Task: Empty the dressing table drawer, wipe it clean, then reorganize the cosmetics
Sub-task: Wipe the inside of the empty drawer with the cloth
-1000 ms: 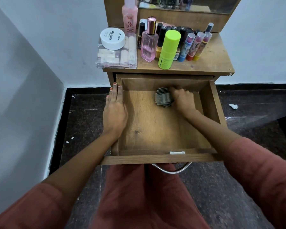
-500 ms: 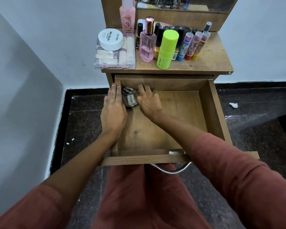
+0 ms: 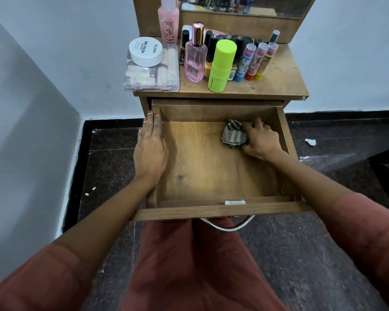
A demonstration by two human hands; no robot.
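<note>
The wooden drawer (image 3: 211,211) is pulled out, and only a cloth lies in it. My right hand (image 3: 262,140) holds a crumpled striped cloth (image 3: 233,135) against the drawer floor near the back right corner. My left hand (image 3: 149,149) rests flat with straight fingers on the drawer's left wall. The cosmetics stand on the dressing table top (image 3: 279,84): a lime green bottle (image 3: 221,66), a pink perfume bottle (image 3: 195,55), a tall pink bottle (image 3: 168,21), a white jar (image 3: 146,51) on a clear case (image 3: 152,75), and several lip balm and lipstick tubes (image 3: 254,61).
A mirror (image 3: 245,6) stands at the back of the table. White walls close in on the left and behind. The dark stone floor (image 3: 323,254) carries a scrap of paper (image 3: 310,142) at right. A metal handle (image 3: 228,224) hangs below the drawer front, over my knees.
My right hand swept the cloth from the middle of the drawer to the back left corner, then across to the back right. My left hand stayed on the left wall.
</note>
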